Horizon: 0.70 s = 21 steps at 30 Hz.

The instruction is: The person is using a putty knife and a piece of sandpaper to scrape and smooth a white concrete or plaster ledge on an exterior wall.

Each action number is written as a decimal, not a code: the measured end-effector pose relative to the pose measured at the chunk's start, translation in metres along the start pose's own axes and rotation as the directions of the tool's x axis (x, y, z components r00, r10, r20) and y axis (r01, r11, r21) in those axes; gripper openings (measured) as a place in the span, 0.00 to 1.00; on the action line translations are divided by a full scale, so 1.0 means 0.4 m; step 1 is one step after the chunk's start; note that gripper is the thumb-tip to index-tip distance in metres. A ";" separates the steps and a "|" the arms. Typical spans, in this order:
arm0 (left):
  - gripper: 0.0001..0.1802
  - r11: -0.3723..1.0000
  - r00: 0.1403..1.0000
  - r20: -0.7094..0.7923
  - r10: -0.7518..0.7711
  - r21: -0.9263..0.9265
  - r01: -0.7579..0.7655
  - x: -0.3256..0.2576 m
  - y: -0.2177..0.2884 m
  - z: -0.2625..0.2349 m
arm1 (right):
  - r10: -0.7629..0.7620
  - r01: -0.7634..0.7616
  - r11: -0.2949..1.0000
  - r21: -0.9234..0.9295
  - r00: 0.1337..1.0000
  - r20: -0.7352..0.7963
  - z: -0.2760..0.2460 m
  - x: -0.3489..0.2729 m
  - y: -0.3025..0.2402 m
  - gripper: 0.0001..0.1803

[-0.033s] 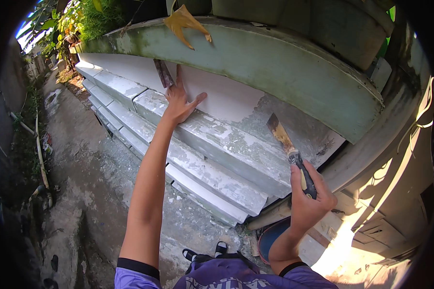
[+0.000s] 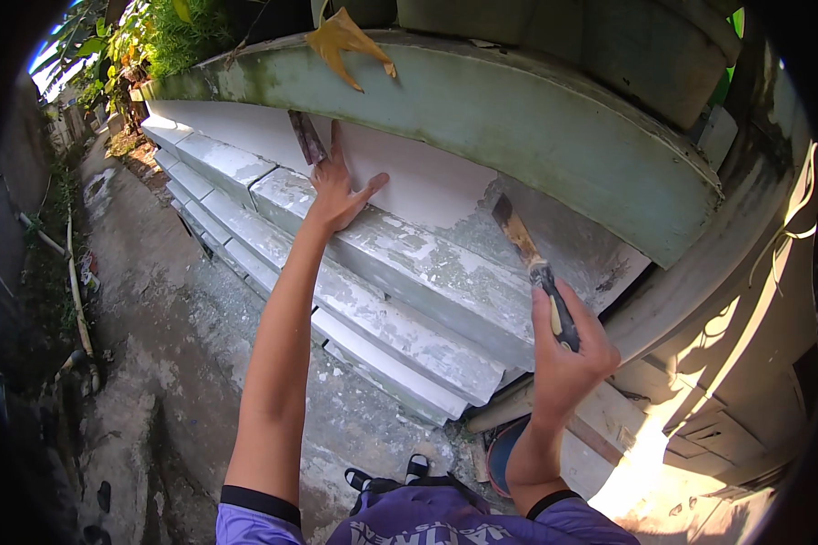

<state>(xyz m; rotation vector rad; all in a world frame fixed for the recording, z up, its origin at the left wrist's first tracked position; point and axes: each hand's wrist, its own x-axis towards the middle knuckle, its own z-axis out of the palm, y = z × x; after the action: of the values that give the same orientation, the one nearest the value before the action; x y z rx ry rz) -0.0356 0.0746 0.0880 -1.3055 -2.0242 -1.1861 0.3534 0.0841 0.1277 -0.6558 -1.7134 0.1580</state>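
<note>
My right hand point(image 2: 568, 350) is closed around the dark handle of a putty knife point(image 2: 525, 245). Its stained blade points up and left, over a grey bare patch point(image 2: 554, 227) beside white coating on the recessed wall. My left hand point(image 2: 338, 195) lies with thumb and fingers spread on the top slab point(image 2: 400, 241), its fingertips reaching the white wall surface point(image 2: 409, 173). Against its fingers is a flat, dark reddish-brown piece point(image 2: 306, 136); whether the hand touches it I cannot tell. White paint flakes off the stepped slabs.
A pale green curved ledge point(image 2: 482, 118) overhangs the wall, with a dry leaf point(image 2: 347, 45) and large planters point(image 2: 554, 36) above. Below, stepped slabs point(image 2: 382, 336) stick out. A blue rounded object point(image 2: 504, 454) stands near my right forearm. Pipes point(image 2: 74, 282) run along the left.
My right hand has moved slightly up and left with the putty knife, bringing the blade closer to the edge of the white coating. My left hand has stayed in place.
</note>
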 end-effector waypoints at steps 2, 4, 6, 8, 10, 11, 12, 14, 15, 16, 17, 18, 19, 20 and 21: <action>0.69 1.000 1.000 -0.004 0.006 -0.004 -0.006 -0.004 -0.001 0.007 | -0.053 0.053 0.999 0.006 0.999 -0.012 0.054 0.005 -0.001 0.12; 0.70 0.999 0.999 -0.034 0.030 -0.013 -0.031 -0.006 0.001 0.005 | -0.060 0.061 0.997 0.037 0.998 -0.018 0.073 -0.009 0.004 0.12; 0.70 1.000 1.000 -0.017 0.008 -0.012 -0.008 -0.006 0.004 -0.009 | -0.018 0.017 0.999 0.029 0.999 0.040 0.045 -0.017 0.011 0.12; 0.70 1.000 1.000 -0.008 0.003 -0.011 -0.003 -0.002 0.010 -0.015 | 0.022 -0.024 0.999 0.021 0.997 0.079 -0.001 -0.020 0.012 0.12; 0.70 0.999 0.999 0.013 -0.043 -0.022 0.044 -0.009 0.001 -0.012 | 0.052 -0.052 0.999 -0.004 0.998 0.029 -0.054 -0.031 0.004 0.12; 0.70 0.999 0.999 0.017 -0.037 -0.021 0.037 -0.011 0.004 -0.011 | 0.057 -0.057 0.998 -0.004 0.998 0.024 -0.057 -0.030 0.001 0.12; 0.69 0.999 0.999 0.017 -0.033 -0.033 0.034 -0.012 0.007 -0.011 | 0.056 -0.056 0.998 0.000 0.998 -0.007 -0.057 -0.027 -0.002 0.12; 0.69 0.999 0.999 0.028 -0.024 -0.043 0.025 -0.011 0.010 -0.011 | -0.010 0.010 1.000 -0.009 0.998 -0.060 -0.003 -0.009 -0.005 0.12; 0.69 0.998 0.999 0.022 -0.024 -0.054 0.025 -0.009 0.019 -0.003 | 0.028 -0.029 0.999 0.023 0.998 0.053 0.043 0.005 -0.007 0.11; 0.69 0.998 1.000 0.013 -0.028 -0.056 0.028 -0.010 0.019 -0.005 | 0.015 -0.017 0.999 0.043 0.999 0.044 0.052 0.001 -0.013 0.12; 0.69 0.998 1.000 0.016 -0.022 -0.052 0.023 -0.009 0.016 -0.006 | -0.003 0.001 0.998 0.067 0.999 0.032 0.058 0.001 -0.014 0.12; 0.69 0.999 1.000 0.012 -0.020 -0.046 0.020 -0.011 0.013 -0.005 | 0.002 -0.004 0.998 0.068 1.000 0.027 0.057 0.002 -0.010 0.12; 0.70 0.999 1.000 0.008 -0.017 -0.040 0.017 -0.010 0.011 -0.003 | 0.021 -0.024 0.996 0.085 0.999 0.037 0.055 0.004 -0.007 0.12; 0.70 0.999 1.000 0.014 -0.015 -0.038 0.016 -0.011 0.011 -0.005 | 0.041 -0.046 0.994 0.100 0.998 0.051 0.051 0.003 -0.007 0.12; 0.69 0.999 1.000 0.004 -0.017 -0.046 0.017 -0.010 0.010 -0.008 | 0.048 -0.053 0.994 0.100 0.998 0.051 0.034 -0.001 -0.007 0.12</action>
<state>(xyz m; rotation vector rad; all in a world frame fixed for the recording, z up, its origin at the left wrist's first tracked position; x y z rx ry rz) -0.0303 0.0707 0.0884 -1.3160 -2.0257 -1.2461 0.3396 0.0849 0.1250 -0.6248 -1.7245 0.2963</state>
